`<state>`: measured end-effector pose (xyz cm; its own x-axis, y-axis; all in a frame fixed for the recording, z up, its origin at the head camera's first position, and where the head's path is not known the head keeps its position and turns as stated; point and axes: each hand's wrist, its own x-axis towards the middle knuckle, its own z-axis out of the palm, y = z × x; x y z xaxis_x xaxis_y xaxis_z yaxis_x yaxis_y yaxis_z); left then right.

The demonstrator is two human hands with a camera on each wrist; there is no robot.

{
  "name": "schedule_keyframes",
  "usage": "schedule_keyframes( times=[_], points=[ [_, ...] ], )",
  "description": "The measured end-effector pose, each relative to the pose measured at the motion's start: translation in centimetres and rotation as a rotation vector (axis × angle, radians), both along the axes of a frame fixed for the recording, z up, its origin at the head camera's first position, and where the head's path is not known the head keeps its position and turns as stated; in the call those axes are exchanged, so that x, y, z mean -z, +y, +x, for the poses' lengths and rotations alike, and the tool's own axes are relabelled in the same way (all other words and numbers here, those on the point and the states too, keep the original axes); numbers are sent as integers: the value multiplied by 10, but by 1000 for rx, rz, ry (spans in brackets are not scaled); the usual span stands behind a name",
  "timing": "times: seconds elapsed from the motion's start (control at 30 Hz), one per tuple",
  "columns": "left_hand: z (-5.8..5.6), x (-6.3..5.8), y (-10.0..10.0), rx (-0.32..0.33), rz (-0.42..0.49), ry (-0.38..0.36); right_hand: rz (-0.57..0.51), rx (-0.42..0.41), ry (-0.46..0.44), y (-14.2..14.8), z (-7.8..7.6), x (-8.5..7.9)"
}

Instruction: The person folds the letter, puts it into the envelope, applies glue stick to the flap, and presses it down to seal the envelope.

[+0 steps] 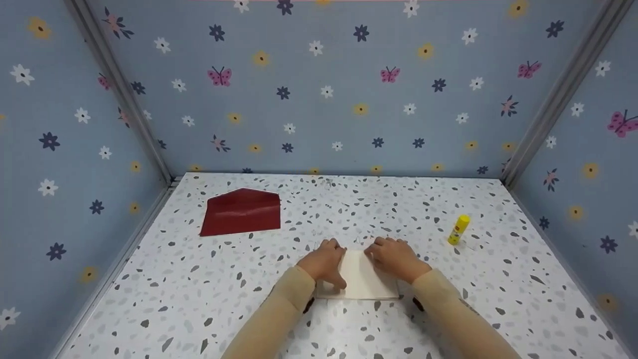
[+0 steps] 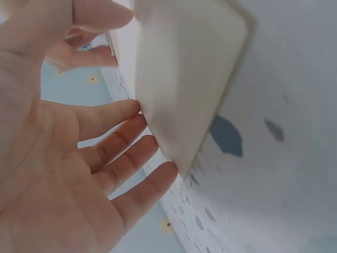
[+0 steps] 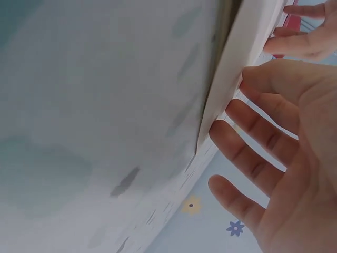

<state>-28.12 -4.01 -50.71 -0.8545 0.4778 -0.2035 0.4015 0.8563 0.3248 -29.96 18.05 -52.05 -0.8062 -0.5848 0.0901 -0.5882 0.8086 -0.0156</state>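
Cream paper under both hands, mid-worktop

Cream paper [image 1: 362, 281] lies flat on the worktop [image 1: 149, 304], abt midway btwn its L & R edges, well in from the far edge. Near side of the paper shows a thin layered edge; can't tell if it's folded or stacked.

Left hand [image 1: 324, 264] is on the paper's L part: fingers spread & fairly straight, tips touching the paper's far edge in the L wrist view, thumb over the top face. Right hand [image 1: 396, 259] is on the R part, thumb & forefinger close tog. at the paper's edge, other fingers loosely bent; can't tell if it pinches the sheet. Both arms in beige sleeves [image 1: 286, 299], coming in from the near side.

Red envelope [image 1: 243, 213], flap up & pointing to the far edge, lies nr the worktop's far L corner, well apart from the paper. Yellow glue stick [image 1: 458, 231] w/ its cap on is over twd the R edge, nearer the far R corner, apart from the right hand.

Worktop is white w/ grey flecks. Beyond its far edge: blue wall [image 1: 319, 94] w/ flowers & butterflies.
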Motion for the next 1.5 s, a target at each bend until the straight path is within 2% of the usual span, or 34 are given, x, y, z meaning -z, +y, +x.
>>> schedule_keyframes(
  times=[0.23,0.37,0.53,1.0,1.33,1.5],
  points=[
    [1,0,-6,-7,12,20,-14,67,-120,5,0,-4],
    [2,1,-7,-13,36,20,-21,90,-156,6,1,-3],
    [2,0,-11,-36,37,19,-32,83,-153,9,0,-2],
    [4,4,-30,-117,38,52,-17,183,-163,23,4,-5],
    [6,5,-30,-165,-104,117,-36,243,-141,22,8,-6],
    [7,7,-33,-170,-98,139,-40,248,-132,22,8,-7]
  ],
)
